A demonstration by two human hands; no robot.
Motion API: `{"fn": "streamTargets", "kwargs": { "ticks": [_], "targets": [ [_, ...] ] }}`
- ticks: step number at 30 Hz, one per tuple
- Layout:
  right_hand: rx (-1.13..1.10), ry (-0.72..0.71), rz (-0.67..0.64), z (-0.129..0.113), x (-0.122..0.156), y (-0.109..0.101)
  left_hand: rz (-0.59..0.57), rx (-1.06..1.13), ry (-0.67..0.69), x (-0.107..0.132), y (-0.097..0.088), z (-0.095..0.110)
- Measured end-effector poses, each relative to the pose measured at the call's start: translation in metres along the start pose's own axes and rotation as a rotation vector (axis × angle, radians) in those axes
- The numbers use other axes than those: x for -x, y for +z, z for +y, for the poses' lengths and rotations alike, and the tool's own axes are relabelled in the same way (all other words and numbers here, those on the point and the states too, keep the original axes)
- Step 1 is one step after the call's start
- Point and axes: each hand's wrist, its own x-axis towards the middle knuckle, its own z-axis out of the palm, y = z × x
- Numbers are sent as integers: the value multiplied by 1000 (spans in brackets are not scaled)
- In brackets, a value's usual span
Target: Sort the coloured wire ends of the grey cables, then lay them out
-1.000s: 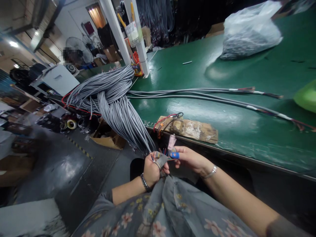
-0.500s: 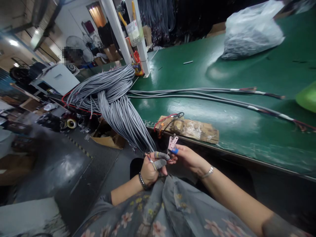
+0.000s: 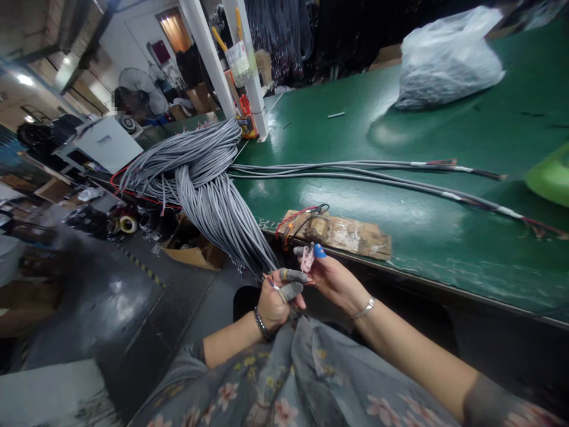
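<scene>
The person's flowery shirt (image 3: 284,373) is filling the bottom, and its lower part is getting cut off. Just above it, the left hand (image 3: 272,305) is holding thin coloured wires (image 3: 269,281). Its thumb and pointing finger are wearing grey covers and lying close together. They are hiding most of the wires, so I cannot tell where each one is ending.

The right hand (image 3: 333,279) is pinching a small pink clip (image 3: 307,260) between a blue-covered thumb and a grey-covered finger. The clip is sitting just past the left hand, in front of the bench's near edge. Its long way is leaning, going from up by the blue thumb down toward the left hand. Fingers are covering part of it, so I cannot tell which end is its mouth.

A big bunch of grey cables (image 3: 217,207) is hanging over the near edge of the bench (image 3: 448,249), reaching down beside the left hand. A wooden board (image 3: 355,236) is lying along that same edge. Behind it, a few long grey cables (image 3: 338,169) are stretching toward the right end. A green thing (image 3: 551,178) is getting cut off there. Farther back, a plastic bag (image 3: 448,65) is resting near the far edge.
</scene>
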Motion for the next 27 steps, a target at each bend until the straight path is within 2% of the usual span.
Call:
{"fn": "streamTargets", "kwargs": {
  "ticks": [7, 13, 18, 23, 27],
  "targets": [
    [8, -24, 36, 2, 0, 2, 78, -58, -56, 0, 3, 2],
    [-21, 138, -58, 2, 7, -9, 67, -38, -68, 5, -1, 2],
    [73, 199, -106, 3, 14, -22, 127, -25, -29, 9, -6, 3],
    [251, 103, -133, 5, 27, -23, 134, -73, -124, 11, -4, 8],
    [435, -45, -40, 7, 37, -15, 162, -130, -168, 11, -2, 9]
  ]
}}
